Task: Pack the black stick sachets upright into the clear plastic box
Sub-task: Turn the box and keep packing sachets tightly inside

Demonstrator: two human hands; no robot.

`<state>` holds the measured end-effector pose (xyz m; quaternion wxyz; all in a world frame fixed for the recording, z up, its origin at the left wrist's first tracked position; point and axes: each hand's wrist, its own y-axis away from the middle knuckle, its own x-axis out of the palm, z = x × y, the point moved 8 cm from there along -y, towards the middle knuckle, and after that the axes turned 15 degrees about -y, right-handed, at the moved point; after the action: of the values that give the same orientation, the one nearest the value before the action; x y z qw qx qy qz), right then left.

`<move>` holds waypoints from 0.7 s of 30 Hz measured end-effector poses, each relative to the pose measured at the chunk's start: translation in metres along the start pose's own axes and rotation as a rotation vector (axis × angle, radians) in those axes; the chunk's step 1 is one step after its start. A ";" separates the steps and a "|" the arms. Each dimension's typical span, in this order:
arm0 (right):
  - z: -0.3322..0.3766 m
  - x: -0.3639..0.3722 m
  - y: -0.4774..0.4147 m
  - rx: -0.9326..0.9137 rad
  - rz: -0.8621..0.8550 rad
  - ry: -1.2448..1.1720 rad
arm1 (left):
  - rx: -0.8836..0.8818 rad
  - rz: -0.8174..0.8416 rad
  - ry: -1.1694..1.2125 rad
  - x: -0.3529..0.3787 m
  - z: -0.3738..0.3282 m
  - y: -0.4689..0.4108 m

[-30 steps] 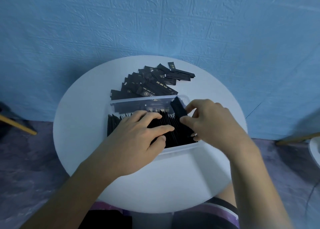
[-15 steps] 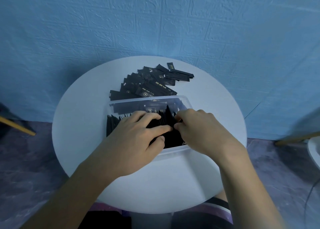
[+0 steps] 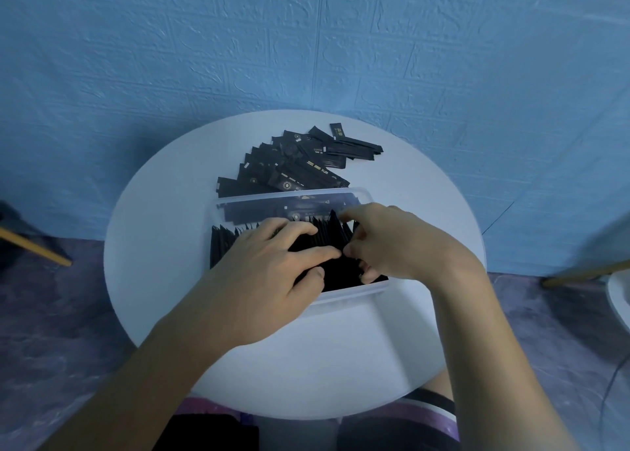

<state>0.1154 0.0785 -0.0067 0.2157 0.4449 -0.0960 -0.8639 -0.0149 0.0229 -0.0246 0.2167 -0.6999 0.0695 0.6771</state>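
A: Looking for the black stick sachets (image 3: pixel 221 246). Where?

B: Packed standing up in the clear plastic box (image 3: pixel 351 295), in one tight row going L to R. Filling most of it.

A: And the box?
B: Sitting in the middle of the round white table (image 3: pixel 163 252).

A: Any more outside?
B: Yep. Lying flat in a messy pile of loose black sachets (image 3: pixel 293 169), on the table just behind the box. Touching the far wall or only v. close: can't tell.

A: Left hand (image 3: pixel 269 266) doing what?
B: Resting palm down on top of the packed row. Stretched out flat, not gripping a thing. Pushing hard or just touching: can't tell.

A: Right hand (image 3: pixel 405 242)?
B: Curled up. Pinching one tall sachet (image 3: pixel 335 227) btw thumb and first finger, near the R end of the row. Poking up above the rest, tipped a bit.

A: Far from the left hand?
B: Nope, v. close. Almost meeting fingertip to fingertip over the row.

A: Anything else around?
B: Bumpy blue wall (image 3: pixel 306 41) behind the table. Purple floor (image 3: pixel 51 314) below. Thin wooden leg (image 3: pixel 37 251) way off to the L, slanting. Dark shorts w/ purple trim (image 3: pixel 402 430) at the bottom, under the table edge.
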 end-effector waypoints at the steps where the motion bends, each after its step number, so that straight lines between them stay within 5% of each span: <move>1: -0.001 0.000 0.000 -0.004 0.001 0.006 | 0.000 0.002 0.001 0.000 0.000 0.000; 21: -0.005 0.002 -0.004 0.043 0.033 0.026 | 0.102 0.085 0.029 0.002 -0.008 0.001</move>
<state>0.1173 0.0815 -0.0126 0.2213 0.4591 -0.1191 -0.8521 -0.0074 0.0195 -0.0271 0.2221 -0.6940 0.1368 0.6710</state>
